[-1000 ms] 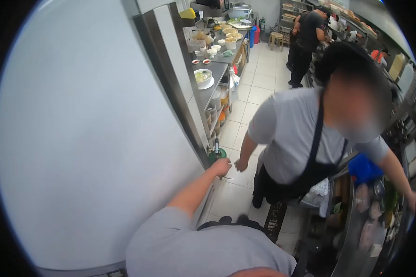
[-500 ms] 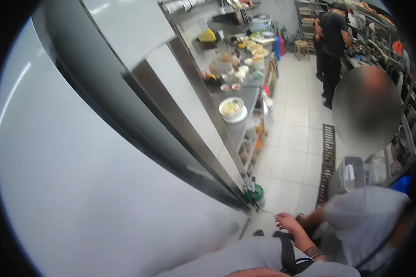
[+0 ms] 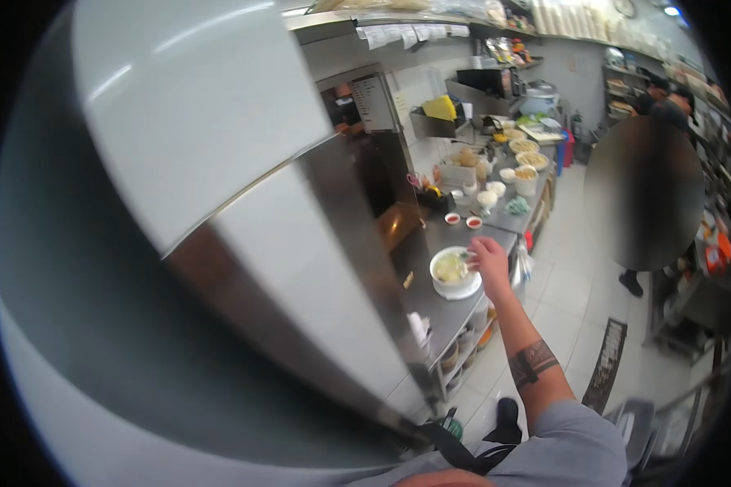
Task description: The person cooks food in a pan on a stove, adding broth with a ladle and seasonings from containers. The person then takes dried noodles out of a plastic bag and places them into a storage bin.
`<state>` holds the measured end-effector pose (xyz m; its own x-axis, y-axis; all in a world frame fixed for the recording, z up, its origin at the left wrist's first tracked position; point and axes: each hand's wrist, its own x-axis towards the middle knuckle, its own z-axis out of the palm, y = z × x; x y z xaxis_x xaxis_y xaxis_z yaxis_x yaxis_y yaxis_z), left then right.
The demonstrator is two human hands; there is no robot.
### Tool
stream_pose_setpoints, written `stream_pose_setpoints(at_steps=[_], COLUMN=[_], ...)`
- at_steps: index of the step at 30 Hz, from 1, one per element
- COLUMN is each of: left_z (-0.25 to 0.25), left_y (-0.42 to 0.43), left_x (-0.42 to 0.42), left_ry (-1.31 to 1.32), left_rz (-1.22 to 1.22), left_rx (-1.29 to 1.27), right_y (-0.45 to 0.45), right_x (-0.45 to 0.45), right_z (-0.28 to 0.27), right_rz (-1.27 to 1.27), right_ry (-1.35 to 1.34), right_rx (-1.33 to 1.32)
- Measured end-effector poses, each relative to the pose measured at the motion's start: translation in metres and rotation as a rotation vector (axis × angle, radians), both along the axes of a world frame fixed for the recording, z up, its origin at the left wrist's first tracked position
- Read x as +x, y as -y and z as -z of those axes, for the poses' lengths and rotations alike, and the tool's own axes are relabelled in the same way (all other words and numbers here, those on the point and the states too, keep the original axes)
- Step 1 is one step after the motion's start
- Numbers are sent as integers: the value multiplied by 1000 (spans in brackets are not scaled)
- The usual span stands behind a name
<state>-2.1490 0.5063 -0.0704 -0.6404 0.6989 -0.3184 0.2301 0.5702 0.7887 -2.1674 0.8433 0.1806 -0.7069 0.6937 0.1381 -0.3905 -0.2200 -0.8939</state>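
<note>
My right hand (image 3: 489, 261) is stretched out over the steel counter, at the right side of a white bowl (image 3: 437, 274). Its fingers are partly bent and apart, and nothing shows in them. In this view the fingertips overlap the bowl's rim; whether they touch it I cannot tell. The bowl holds pale yellowish food with some green and stands on a white plate (image 3: 468, 293). Behind it are two small cups of red sauce (image 3: 473, 221). My left hand is out of view.
A tall white and steel cabinet (image 3: 268, 252) fills the left. Along the counter (image 3: 447, 325) stand several tubs and bowls of food (image 3: 525, 180). A floor drain grate (image 3: 605, 365) runs through the aisle. People stand at the far right, one blurred (image 3: 646, 195).
My right hand has risen from low near my body and reached forward to the bowl. The view has swung toward the counter, and the person in grey close on the right is gone from view.
</note>
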Motion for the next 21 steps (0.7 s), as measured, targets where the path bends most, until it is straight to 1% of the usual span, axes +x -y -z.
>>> stream_pose_setpoints(at_steps=[2,5,7,9,10,11,12,13,14,15,16,18,19,20,21], left_z=[2,19,22,20,19,16,14,12,11,12,14,23,29,47,49], left_y=[-36,-64,-73,-80,-83,-88,-92,-96,-99,-102,-104,-111,-116,-121,-133], left_x=[-24,-43,-43,-34,-27,-20,-11,-1,13,28,44,87,109,133,146], left_ry=[-4,23,59,97,119,140,161,175,191,199,206,193,167,116,61], left_rz=[-70,-220,-327,-426,-475,-521,-565,-600,-630,-652,-663,-632,-598,-542,-526], left_rx=[-11,-107,-195,-262,-285,-300,-311,-320,-324,-330,-332,-336,-333,-329,-315], right_y=[-34,-82,-114,-137,-140,-142,-150,-154,-150,-158,-175,-201,-219,-219,-214], right_x=[-56,-141,-203,-258,-279,-294,-315,-315,-317,-334,-359,-430,-468,-462,-452], right_z=[-39,-116,-177,-257,-306,-353,-397,-444,-484,-517,-546,-600,-626,-622,-603], right_rz=[-92,-282,-475,-620,-587,-570,-553,-523,-420,-467,-519,-933,-795,-630,-511], right_ry=[-47,-157,-335,-582,-587,-687,-683,-630,-565,-512,-458,-316,-318,-352,-406], right_rx=[12,27,-5,14,11,61,132,146,16,45,82,-88,225,415,541])
